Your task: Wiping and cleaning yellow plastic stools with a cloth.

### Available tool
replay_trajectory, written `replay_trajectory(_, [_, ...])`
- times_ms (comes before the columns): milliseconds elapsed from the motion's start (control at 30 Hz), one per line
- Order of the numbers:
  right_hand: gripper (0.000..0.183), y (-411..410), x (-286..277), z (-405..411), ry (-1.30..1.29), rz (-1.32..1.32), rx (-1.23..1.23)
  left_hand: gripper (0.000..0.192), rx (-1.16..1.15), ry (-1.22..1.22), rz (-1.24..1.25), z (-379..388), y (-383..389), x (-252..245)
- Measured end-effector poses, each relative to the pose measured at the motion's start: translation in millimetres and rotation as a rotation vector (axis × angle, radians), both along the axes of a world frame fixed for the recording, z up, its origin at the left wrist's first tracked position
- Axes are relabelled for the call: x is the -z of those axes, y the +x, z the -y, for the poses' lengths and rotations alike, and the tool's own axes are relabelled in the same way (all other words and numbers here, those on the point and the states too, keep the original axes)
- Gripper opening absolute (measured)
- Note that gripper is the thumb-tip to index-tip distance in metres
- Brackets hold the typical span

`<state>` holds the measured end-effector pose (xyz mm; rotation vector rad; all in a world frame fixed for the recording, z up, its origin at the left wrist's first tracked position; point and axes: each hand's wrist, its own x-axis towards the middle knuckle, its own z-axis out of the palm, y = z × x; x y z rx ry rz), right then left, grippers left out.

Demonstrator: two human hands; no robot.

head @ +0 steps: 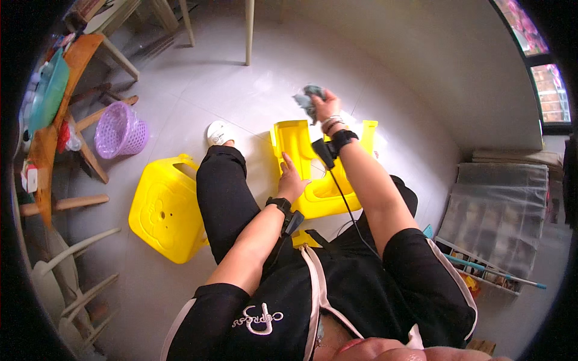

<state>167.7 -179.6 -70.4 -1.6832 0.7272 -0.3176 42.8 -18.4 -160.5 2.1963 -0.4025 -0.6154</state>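
Observation:
A yellow plastic stool (323,201) lies tipped over on the floor between my legs, its legs pointing away from me. My left hand (292,181) rests on its near left part, fingers apart. Beyond the stool, my right hand (328,107) is raised with a crumpled grey-green cloth (310,100) held in its fingers. Both wrists carry black straps with small black devices, and a cable runs from the right one. A second yellow plastic stool (165,210) stands to the left of my left leg, its patterned seat showing.
A purple wastebasket (121,131) with a plastic liner stands at the left, near a wooden table (86,54) holding a teal basin (50,90). Pale chairs (58,270) stand lower left. At the right are a covered shoe rack (496,212) and a blue-and-white pole (492,270) beside the wall.

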Motion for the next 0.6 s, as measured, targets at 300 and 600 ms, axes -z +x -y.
replay_trajectory(300, [0.023, -98.0, -0.8, 152.4, -0.620, -0.575, -0.152, 0.111, 0.002, 0.094, -0.020, 10.3, 5.7, -26.9])
replay_trajectory(600, [0.023, -105.3, 23.7, 164.6, -0.598, -0.446, 0.142, 0.111, 0.000, 0.108, -0.043, 7.7, 9.5, -23.9])
